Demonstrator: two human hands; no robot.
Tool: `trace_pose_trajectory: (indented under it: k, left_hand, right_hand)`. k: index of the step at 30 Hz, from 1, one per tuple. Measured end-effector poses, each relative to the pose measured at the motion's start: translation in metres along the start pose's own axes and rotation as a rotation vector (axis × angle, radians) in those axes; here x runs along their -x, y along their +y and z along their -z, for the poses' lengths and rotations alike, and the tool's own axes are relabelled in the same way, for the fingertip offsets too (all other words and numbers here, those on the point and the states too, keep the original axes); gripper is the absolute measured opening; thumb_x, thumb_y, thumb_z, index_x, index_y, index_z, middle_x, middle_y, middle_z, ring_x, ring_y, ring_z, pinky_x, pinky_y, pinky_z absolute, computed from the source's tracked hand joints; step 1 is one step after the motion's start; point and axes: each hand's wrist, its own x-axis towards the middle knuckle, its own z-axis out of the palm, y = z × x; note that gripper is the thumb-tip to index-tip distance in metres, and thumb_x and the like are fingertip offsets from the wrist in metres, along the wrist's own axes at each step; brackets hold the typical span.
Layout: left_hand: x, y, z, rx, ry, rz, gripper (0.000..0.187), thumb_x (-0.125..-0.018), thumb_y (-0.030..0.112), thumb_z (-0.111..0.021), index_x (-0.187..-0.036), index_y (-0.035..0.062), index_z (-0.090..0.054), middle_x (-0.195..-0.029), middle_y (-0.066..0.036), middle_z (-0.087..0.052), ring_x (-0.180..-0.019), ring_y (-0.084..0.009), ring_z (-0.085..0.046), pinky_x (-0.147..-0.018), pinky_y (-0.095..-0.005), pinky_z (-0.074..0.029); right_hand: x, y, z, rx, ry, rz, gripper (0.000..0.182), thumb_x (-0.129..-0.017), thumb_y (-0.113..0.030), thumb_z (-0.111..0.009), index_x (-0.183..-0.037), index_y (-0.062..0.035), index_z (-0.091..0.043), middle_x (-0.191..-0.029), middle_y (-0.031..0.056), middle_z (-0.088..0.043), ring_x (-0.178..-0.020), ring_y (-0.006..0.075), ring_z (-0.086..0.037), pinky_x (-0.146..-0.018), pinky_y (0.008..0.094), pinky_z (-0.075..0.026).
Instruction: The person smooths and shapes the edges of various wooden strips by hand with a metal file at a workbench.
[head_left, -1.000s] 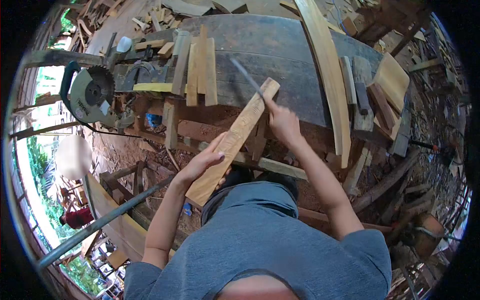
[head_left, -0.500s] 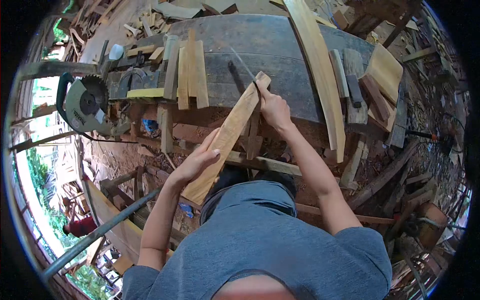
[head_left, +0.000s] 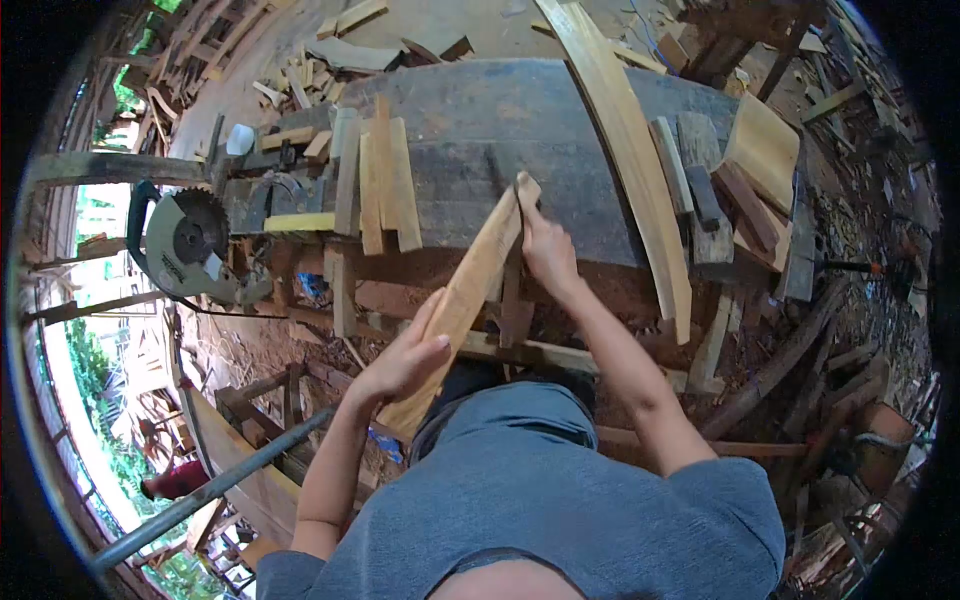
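A long pale wooden board (head_left: 478,268) slants away from my body, its far end over the edge of the workbench (head_left: 460,130). My left hand (head_left: 405,358) grips it near the lower end, thumb on top and fingers around the left edge. Closed at the board's far end is my right hand (head_left: 550,250), around a narrow-bladed tool (head_left: 520,190). Only a thin dark part of the tool shows at the wood; its handle is hidden in the fist, and I cannot tell its exact kind.
Short wooden strips (head_left: 385,190) lie on the bench to the left, near a circular saw (head_left: 185,240). A long curved plank (head_left: 630,170) crosses the bench's right side, beside wood offcuts (head_left: 750,200). A metal pipe (head_left: 215,485) runs at lower left.
The view has shifted, so the bench sits lower in it. The tool's blade, which stuck out past the board's end before, hardly shows now. Both hands keep their hold.
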Motion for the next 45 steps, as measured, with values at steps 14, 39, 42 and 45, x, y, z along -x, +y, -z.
trace_pose_trajectory:
  k: [14,39,42,45]
  left_hand:
    - [0.000,0.016,-0.007,0.191,0.002,0.031,0.073,-0.093,0.023,-0.052,-0.152,0.0050,-0.014,-0.152,-0.011,-0.024,-0.141,-0.0200,-0.022,-0.114,-0.0326,-0.018]
    - [0.007,-0.027,-0.005,1.209,-0.411,0.166,0.049,-0.100,0.038,-0.043,-0.140,0.0107,-0.033,-0.106,-0.017,-0.050,-0.086,-0.0226,-0.057,-0.056,-0.0383,-0.056]
    - [0.008,-0.022,-0.027,1.881,-0.305,0.182,0.049,-0.103,0.036,-0.035,-0.142,0.0068,-0.031,-0.088,-0.009,-0.040,-0.067,-0.0179,-0.047,-0.065,-0.0409,-0.058]
    - [0.005,-0.024,-0.034,1.786,-0.405,0.200,0.047,-0.103,0.032,-0.033,-0.144,0.0075,-0.030,-0.084,-0.007,-0.034,-0.065,-0.0165,-0.041,-0.065,-0.0394,-0.058]
  right_hand:
    - [0.036,-0.002,-0.004,-0.124,-0.030,0.021,0.053,-0.095,-0.013,-0.042,-0.146,-0.0261,-0.036,-0.081,0.0284,-0.062,-0.076,0.0477,-0.061,-0.068,0.0548,-0.048]
    - [-0.032,0.045,0.001,0.018,-0.093,-0.073,0.052,-0.095,-0.019,-0.045,-0.145,-0.0280,-0.037,-0.097,0.0248,-0.066,-0.091,0.0450,-0.062,-0.078,0.0526,-0.050]
    - [-0.032,0.057,-0.011,-0.118,-0.052,-0.014,0.052,-0.096,-0.022,-0.043,-0.146,-0.0313,-0.034,-0.104,0.0244,-0.065,-0.093,0.0447,-0.062,-0.080,0.0520,-0.050]
    - [-0.015,0.034,-0.004,-0.179,0.026,0.026,0.052,-0.096,-0.023,-0.042,-0.146,-0.0349,-0.033,-0.101,0.0237,-0.066,-0.090,0.0438,-0.063,-0.077,0.0528,-0.050]
